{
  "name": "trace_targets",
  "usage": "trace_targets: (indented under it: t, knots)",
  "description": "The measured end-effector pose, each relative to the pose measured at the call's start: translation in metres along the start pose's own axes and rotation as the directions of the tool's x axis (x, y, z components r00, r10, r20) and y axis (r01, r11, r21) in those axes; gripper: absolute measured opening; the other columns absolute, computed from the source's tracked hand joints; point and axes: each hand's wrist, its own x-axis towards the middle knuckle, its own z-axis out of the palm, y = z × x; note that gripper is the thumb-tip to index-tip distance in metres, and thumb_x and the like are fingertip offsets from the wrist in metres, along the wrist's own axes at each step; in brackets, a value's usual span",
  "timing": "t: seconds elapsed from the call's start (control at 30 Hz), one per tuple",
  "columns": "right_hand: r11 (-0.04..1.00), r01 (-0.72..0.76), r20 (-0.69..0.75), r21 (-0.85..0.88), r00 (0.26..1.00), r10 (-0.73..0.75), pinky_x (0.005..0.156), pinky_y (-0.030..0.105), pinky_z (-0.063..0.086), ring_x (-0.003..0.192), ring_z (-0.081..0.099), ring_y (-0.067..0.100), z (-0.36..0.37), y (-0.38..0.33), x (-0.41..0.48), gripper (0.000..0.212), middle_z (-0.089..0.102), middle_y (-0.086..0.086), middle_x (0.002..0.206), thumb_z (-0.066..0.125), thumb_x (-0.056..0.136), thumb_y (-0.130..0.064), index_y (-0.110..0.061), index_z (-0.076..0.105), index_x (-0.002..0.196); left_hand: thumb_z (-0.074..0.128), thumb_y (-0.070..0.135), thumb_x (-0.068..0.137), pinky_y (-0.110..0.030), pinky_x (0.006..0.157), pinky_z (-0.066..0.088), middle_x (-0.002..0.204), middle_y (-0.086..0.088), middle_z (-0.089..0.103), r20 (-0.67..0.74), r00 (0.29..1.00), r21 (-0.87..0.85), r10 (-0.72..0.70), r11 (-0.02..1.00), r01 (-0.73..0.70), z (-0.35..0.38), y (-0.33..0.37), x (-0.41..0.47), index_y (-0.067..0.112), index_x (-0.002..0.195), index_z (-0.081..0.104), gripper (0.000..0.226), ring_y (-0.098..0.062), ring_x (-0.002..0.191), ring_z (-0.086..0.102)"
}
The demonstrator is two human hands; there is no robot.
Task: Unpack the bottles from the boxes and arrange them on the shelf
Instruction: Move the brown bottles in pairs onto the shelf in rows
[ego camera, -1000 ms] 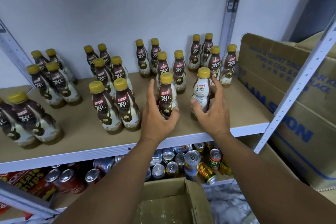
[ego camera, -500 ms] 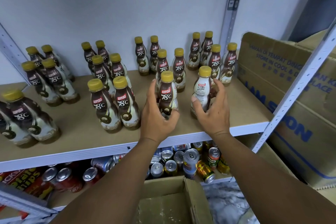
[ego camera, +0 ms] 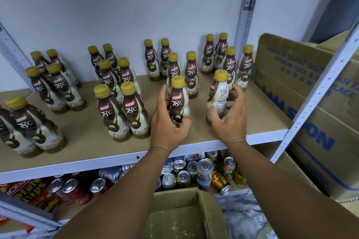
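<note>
Single head-worn wide-angle view. Stands before shelf (ego camera: 81, 128) front edge, facing back wall (ego camera: 124, 6), pitched forward and down. Near: both forearms run from bottom frame edge to shelf's front edge. Left hand (ego camera: 168, 124) gripping bottle (ego camera: 178, 103) and right hand (ego camera: 230, 122) holding white-sided bottle (ego camera: 219, 95) sit mid-frame. Lower level with cans (ego camera: 204, 169) below, open box (ego camera: 184, 217) at bottom edge, big carton (ego camera: 310, 75) off shelf's right end. Front upright (ego camera: 319, 89) slants across right side.
</note>
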Motion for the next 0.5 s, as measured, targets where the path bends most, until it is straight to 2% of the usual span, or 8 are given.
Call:
trace_targets:
  t: [0.07, 0.23, 0.3, 0.37, 0.5]
  knots:
    - [1.0, 0.015, -0.006, -0.01, 1.0, -0.015, 0.095, 0.03, 0.048, 0.116, 0.055, 0.019, 0.0001, 0.0008, 0.0009, 0.084, 0.053, 0.005, 0.13, 0.076, 0.08, -0.053, -0.018, 0.036, 0.145, 0.07, 0.024, 0.079, -0.032, 0.08, 0.058, 0.121, 0.002, 0.064, -0.005, 1.0, 0.004, 0.001, 1.0, -0.001, 0.0, 0.0, -0.0003, 0.035, 0.158, 0.017, 0.095, -0.005, 0.094, 0.066]
    - [0.999, -0.035, 0.0, 0.024, 0.999, 0.035, 0.094, 0.035, 0.052, 0.107, 0.058, 0.007, -0.0015, -0.0007, 0.0014, 0.075, 0.058, 0.0, 0.123, 0.082, 0.081, -0.036, -0.023, 0.038, 0.141, 0.075, 0.022, 0.081, -0.04, 0.078, 0.06, 0.121, 0.005, 0.065, -0.001, 1.0, 0.004, -0.015, 1.0, 0.015, 0.0013, -0.0004, 0.0001, 0.039, 0.156, 0.018, 0.096, -0.009, 0.094, 0.068]
    - [0.998, -0.04, 0.022, 0.048, 0.999, 0.039, 0.089, 0.037, 0.056, 0.098, 0.06, -0.007, -0.0029, -0.0011, -0.0004, 0.07, 0.061, -0.015, 0.116, 0.079, 0.084, -0.027, -0.026, 0.037, 0.14, 0.077, 0.023, 0.082, -0.038, 0.079, 0.06, 0.119, 0.006, 0.065, -0.007, 1.0, 0.012, -0.017, 1.0, 0.017, 0.0014, -0.0003, 0.0004, 0.039, 0.157, 0.018, 0.097, -0.007, 0.095, 0.068]
    - [0.997, -0.045, 0.048, 0.062, 0.998, 0.042, 0.086, 0.038, 0.058, 0.096, 0.06, -0.014, -0.0035, -0.0014, -0.0016, 0.07, 0.058, -0.028, 0.114, 0.077, 0.085, -0.023, -0.026, 0.035, 0.141, 0.078, 0.025, 0.082, -0.037, 0.081, 0.059, 0.118, 0.006, 0.064, -0.014, 1.0, 0.019, -0.012, 1.0, 0.012, 0.0011, -0.0001, 0.0, 0.037, 0.157, 0.018, 0.097, -0.006, 0.097, 0.067]
    - [0.998, -0.015, 0.031, 0.059, 0.999, 0.013, 0.09, 0.04, 0.055, 0.105, 0.059, 0.004, -0.0045, -0.0055, -0.0011, 0.075, 0.057, -0.008, 0.127, 0.075, 0.081, -0.042, -0.025, 0.035, 0.142, 0.072, 0.026, 0.08, -0.037, 0.084, 0.058, 0.119, 0.005, 0.063, -0.017, 1.0, 0.022, 0.009, 1.0, -0.008, 0.001, -0.0008, 0.0, 0.03, 0.159, 0.02, 0.094, -0.006, 0.099, 0.065]
